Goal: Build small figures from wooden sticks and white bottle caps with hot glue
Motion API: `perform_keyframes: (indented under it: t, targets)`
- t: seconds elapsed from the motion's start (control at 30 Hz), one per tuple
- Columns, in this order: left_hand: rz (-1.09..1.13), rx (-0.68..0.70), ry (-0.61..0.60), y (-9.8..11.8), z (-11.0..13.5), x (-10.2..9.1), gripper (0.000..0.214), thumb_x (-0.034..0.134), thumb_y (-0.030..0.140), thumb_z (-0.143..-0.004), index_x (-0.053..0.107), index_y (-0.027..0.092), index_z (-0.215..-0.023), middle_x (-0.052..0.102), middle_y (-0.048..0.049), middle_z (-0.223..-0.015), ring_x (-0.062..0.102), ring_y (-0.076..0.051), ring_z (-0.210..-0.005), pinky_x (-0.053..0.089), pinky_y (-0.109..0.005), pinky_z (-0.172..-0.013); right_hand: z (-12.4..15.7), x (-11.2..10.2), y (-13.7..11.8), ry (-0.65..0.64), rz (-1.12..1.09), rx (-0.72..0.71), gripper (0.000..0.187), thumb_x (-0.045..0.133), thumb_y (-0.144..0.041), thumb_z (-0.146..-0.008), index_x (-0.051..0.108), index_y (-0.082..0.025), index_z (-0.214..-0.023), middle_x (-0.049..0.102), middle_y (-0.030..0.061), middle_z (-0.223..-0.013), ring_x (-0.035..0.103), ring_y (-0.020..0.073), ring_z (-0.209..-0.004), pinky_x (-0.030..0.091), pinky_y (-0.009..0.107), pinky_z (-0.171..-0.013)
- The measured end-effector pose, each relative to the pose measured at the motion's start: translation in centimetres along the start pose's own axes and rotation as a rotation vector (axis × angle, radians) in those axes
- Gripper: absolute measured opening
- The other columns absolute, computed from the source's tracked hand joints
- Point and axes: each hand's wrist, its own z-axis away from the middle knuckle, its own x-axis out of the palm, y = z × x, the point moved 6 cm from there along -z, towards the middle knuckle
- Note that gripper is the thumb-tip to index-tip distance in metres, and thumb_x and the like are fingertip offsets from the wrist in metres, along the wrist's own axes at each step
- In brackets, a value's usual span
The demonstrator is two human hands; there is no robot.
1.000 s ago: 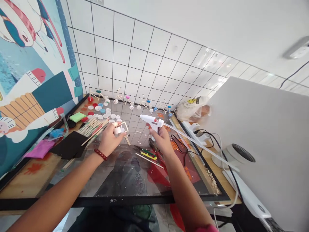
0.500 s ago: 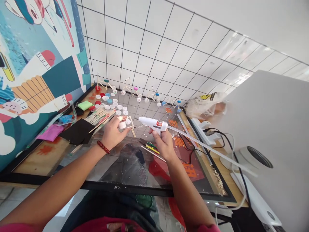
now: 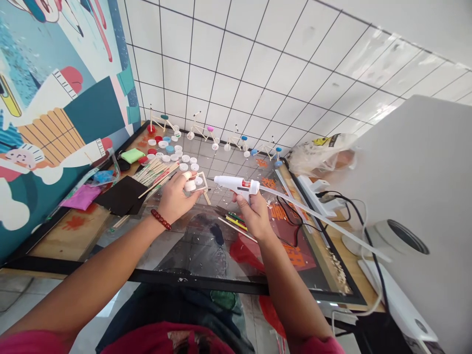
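Note:
My left hand, with a red bead bracelet on its wrist, pinches a small stick frame made of thin wooden sticks. Right by its fingers is a white bottle cap; whether it is attached to the frame I cannot tell. In my right hand, the fingers wrap round the handle of a white hot glue gun. Its nozzle points left toward the frame, a short gap apart from it. A long translucent glue stick juts out of the gun's back to the right.
Loose bottle caps and a pile of wooden sticks lie beyond my left hand. Several stick-and-cap models stand along the tiled wall. Black sheets lie left, pencils in front, and a power strip with cables right.
The view has shifted slightly. Both hands keep their grips, and the glue gun still points at the stick frame.

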Motion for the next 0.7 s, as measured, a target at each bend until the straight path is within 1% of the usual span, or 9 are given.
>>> perform_keyframes:
  t: [0.13,0.3,0.47,0.57,0.7]
  targets:
    - [-0.006,-0.029,-0.023,0.11,0.01,-0.02,0.038,0.071,0.038,-0.08,0.064,0.021,-0.113,0.072,-0.0098,-0.114,0.067,-0.026,-0.11,0.054,-0.039,-0.095,-0.02,-0.09,-0.09,0.004,0.013,-0.008,0.029,0.048,-0.045,-0.096,0.063,-0.02,-0.099,0.067,0.005,-0.084,0.057,0.0194,-0.072,0.047,0.033,-0.07]
    - [-0.002,0.017,-0.025,0.61,0.0,-0.15,0.036,0.068,0.036,-0.083,0.064,0.021,-0.114,0.071,-0.0099,-0.116,0.066,-0.026,-0.112,0.052,-0.039,-0.099,-0.02,-0.11,-0.03,0.003,0.028,-0.012,0.026,0.048,-0.042,-0.095,0.061,-0.021,-0.091,0.066,0.0045,-0.083,0.056,0.019,-0.071,0.046,0.033,-0.07]
    - [-0.008,0.001,-0.026,0.45,-0.11,-0.2,0.037,0.069,0.037,-0.082,0.063,0.021,-0.114,0.071,-0.0101,-0.116,0.066,-0.027,-0.111,0.053,-0.039,-0.098,0.0,-0.09,0.05,0.005,0.037,-0.007,0.027,0.049,-0.042,-0.095,0.062,-0.02,-0.101,0.068,0.0049,-0.085,0.058,0.0198,-0.072,0.048,0.034,-0.071]
    - [-0.006,0.011,-0.012,0.51,-0.16,-0.35,0.036,0.07,0.037,-0.082,0.064,0.02,-0.113,0.071,-0.0104,-0.115,0.066,-0.026,-0.111,0.053,-0.039,-0.098,0.01,-0.2,0.08,0.028,0.045,-0.013,0.028,0.049,-0.042,-0.095,0.062,-0.02,-0.106,0.071,0.0067,-0.091,0.061,0.0214,-0.077,0.049,0.036,-0.075]
    - [0.024,0.035,0.009,0.57,-0.15,-0.45,0.035,0.07,0.034,-0.082,0.063,0.02,-0.114,0.071,-0.0109,-0.115,0.067,-0.026,-0.109,0.054,-0.038,-0.095,-0.02,-0.19,0.12,0.029,0.032,-0.022,0.033,0.05,-0.042,-0.094,0.06,-0.019,-0.115,0.073,0.0083,-0.097,0.064,0.0234,-0.084,0.051,0.037,-0.079]
